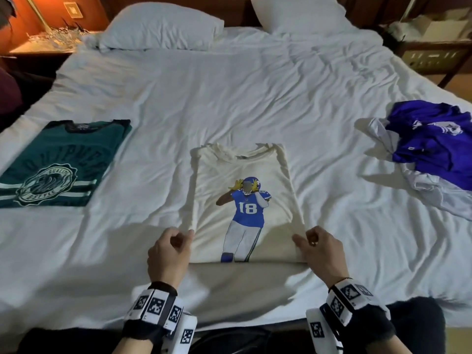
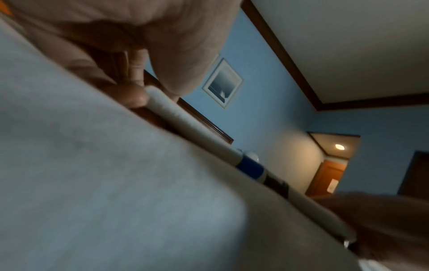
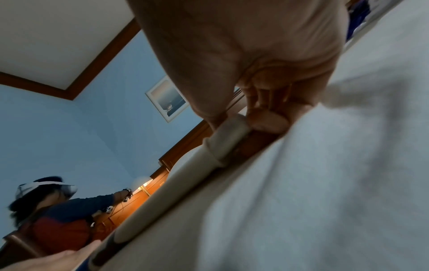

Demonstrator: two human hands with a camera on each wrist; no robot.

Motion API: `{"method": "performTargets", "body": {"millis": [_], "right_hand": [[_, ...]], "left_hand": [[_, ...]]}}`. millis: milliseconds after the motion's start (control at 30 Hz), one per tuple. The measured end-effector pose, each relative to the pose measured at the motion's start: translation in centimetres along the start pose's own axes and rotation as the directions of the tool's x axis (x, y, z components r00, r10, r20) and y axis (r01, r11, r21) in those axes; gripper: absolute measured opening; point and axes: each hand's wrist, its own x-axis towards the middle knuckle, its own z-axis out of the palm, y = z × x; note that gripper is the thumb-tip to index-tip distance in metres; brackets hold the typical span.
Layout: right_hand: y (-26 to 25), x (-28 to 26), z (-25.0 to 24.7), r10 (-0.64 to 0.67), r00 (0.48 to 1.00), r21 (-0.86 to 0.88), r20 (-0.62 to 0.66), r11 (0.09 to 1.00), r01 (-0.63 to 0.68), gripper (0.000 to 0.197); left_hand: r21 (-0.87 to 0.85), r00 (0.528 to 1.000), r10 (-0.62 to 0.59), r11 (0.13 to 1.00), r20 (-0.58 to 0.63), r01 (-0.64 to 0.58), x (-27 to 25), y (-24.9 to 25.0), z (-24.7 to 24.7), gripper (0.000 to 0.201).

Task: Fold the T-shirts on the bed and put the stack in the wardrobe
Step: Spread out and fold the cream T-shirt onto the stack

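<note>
A cream T-shirt (image 1: 245, 175) with a football player print lies on the white bed (image 1: 229, 85) in front of me, sleeves folded in and lower part doubled under. My left hand (image 1: 178, 241) pinches its lower left edge, and my right hand (image 1: 309, 241) pinches its lower right edge. In the left wrist view the folded hem (image 2: 197, 133) runs out from between the thumb and fingers of the left hand (image 2: 150, 91). The right wrist view shows the same hem (image 3: 185, 174) gripped by the right hand (image 3: 236, 121). A folded green T-shirt (image 1: 58, 162) lies at the left.
A crumpled purple shirt (image 1: 434, 149) lies on a white garment (image 1: 429, 185) at the bed's right edge. Two pillows (image 1: 161, 26) sit at the headboard, with a lit nightstand (image 1: 38, 44) at the far left. Another person (image 3: 46, 210) stands beside the bed.
</note>
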Motion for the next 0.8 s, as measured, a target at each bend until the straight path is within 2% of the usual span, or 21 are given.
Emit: {"method": "performTargets", "body": {"millis": [133,200,267,367,467,533,667,800], "right_hand": [[0.4,-1.0,-0.3,-0.030,0.999,0.019,-0.042,0.999,0.031,0.028],[0.4,-1.5,-0.4,-0.024,0.999,0.050,-0.024,0.998,0.025,0.033],[0.4,-1.8,-0.6,-0.025,1.000,0.057,0.010,0.998,0.025,0.039],[0.3,-1.9,-1.1,-0.045,0.999,0.118,-0.025,0.992,0.047,0.028],[0.2,-2.0,-1.6,-0.066,0.996,0.242,-0.055,0.967,0.077,0.012],[0.2,-2.1,-1.6,-0.072,0.997,0.316,-0.009,0.946,0.071,0.006],[-0.3,-1.6,-1.7,-0.034,0.988,0.393,0.148,0.919,-0.028,0.007],[0.2,-1.0,-2.7,-0.020,0.995,0.382,0.100,0.924,-0.020,0.006]], "left_hand": [[-0.081,0.996,0.014,0.997,0.085,-0.007,-0.5,-0.5,-0.6,0.031],[-0.106,0.992,-0.035,0.993,0.123,0.049,-0.1,-0.6,-0.9,0.037],[-0.068,0.982,-0.069,0.994,0.177,0.082,0.1,-0.6,-1.2,0.043],[0.001,0.969,-0.086,0.996,0.230,0.088,0.4,-0.5,-1.7,0.044],[-0.048,0.981,-0.023,0.998,0.192,0.033,0.2,0.2,-2.0,0.031],[-0.131,0.992,0.031,0.991,0.126,-0.014,-0.2,0.9,-2.1,0.024],[-0.253,0.991,0.055,0.967,0.122,-0.022,-0.2,1.4,-1.8,0.028],[-0.276,0.994,0.055,0.961,0.097,-0.026,-0.1,1.4,-2.0,0.027]]}}
